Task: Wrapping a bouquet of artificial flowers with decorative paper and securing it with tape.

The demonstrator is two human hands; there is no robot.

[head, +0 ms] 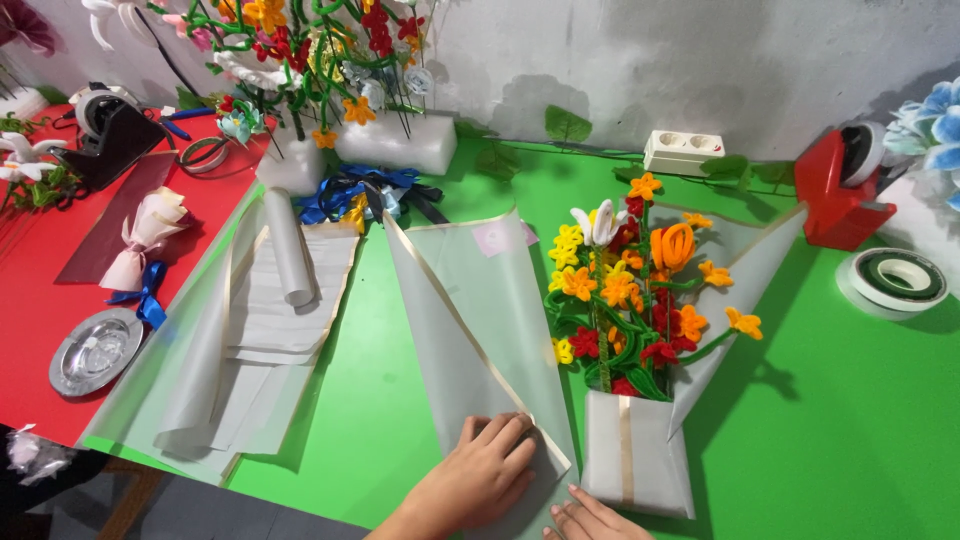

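Head view.

Item: translucent frosted wrapping sheet with a gold edge band (480,320), folded to a long tapering wedge. It lies flat on the green surface (830,420), narrow point towards the far wall, wide folded end nearest the person. A gold band runs diagonally down its length to the lower corner.

Left hand (480,475): fingers extended and close together, palm down, pressed flat on the lower folded end of the sheet. It grips nothing.

Right hand (590,520): only partly in frame at the bottom edge; fingertips lie on the surface at the sheet's lower right corner, just beside the bouquet's base. How far open it is, cannot tell.

Adjacent: bouquet of orange, yellow, red and white pipe-cleaner flowers in a frosted paper wrap (630,340), lying just right of the sheet, stems end towards the person.

Left of the sheet: stack of loose frosted sheets with a small roll on top (260,310).

Far edge: white foam block holding upright craft flowers (395,140); white wall socket (683,152); red tape dispenser (840,185); roll of green tape (897,278).

Red surface at left (40,330): black tape dispenser (110,130); round metal dish (95,352); small wrapped bouquet with blue ribbon (145,245).
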